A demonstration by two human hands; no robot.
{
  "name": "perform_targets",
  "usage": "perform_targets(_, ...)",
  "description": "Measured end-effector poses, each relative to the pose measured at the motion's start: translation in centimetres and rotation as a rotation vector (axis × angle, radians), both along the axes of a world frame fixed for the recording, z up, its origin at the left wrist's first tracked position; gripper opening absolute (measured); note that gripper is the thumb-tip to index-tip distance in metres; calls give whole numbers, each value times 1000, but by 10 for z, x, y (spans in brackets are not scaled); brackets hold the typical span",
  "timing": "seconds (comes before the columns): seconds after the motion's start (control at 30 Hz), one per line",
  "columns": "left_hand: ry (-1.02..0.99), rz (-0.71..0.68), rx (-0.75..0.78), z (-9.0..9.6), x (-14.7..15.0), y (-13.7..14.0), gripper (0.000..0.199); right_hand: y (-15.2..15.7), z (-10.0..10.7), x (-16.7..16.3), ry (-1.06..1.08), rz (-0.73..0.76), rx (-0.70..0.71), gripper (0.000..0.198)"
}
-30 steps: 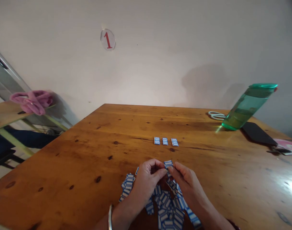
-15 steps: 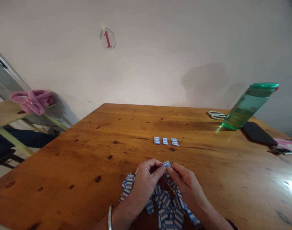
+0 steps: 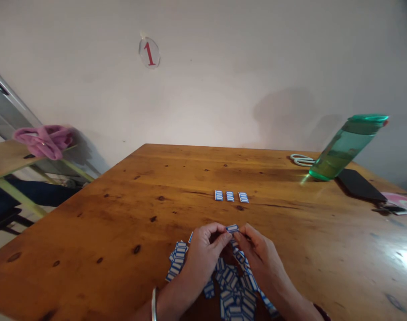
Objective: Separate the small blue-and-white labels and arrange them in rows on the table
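A small white label with a blue border (image 3: 232,228) is pinched between the fingertips of my left hand (image 3: 206,247) and my right hand (image 3: 257,249). Both hands are closed on it, low in the middle of the view. Beneath and between my forearms lies a loose heap of similar blue-and-white labels (image 3: 235,290). More of these pieces (image 3: 177,261) lie to the left of my left hand, partly hidden by it. Beyond my fingers, three small groups of them (image 3: 229,196) sit in a row on the wooden table (image 3: 106,227).
A green bottle (image 3: 347,149) stands at the back right, beside a coiled white cable (image 3: 302,160) and a dark flat device (image 3: 361,185). A pink round item (image 3: 402,202) lies at the right edge. Pink cloth (image 3: 45,140) rests on another table at left. A wall closes off the back.
My hands stay almost in place. The piece between my fingertips has turned slightly and looks narrower than before.
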State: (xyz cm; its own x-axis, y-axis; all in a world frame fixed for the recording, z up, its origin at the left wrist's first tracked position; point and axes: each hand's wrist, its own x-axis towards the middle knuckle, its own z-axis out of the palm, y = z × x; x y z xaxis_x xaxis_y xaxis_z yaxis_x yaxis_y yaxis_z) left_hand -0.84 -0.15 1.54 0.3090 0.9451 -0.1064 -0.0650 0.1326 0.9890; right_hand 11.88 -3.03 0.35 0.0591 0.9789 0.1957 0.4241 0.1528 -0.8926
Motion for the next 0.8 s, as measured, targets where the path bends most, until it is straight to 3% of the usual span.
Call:
perform_targets(0.3, 15, 21, 46, 0, -2, 2, 19, 1, -1, 0, -41, 0, 4, 27)
perform_targets(0.53, 26, 27, -29, -5, -3, 3, 19, 0, -3, 0, -56, 10, 3, 26)
perform_targets(0.8, 38, 28, 100, -1, -4, 3, 15, 0, -5, -1, -54, 1, 56, 28)
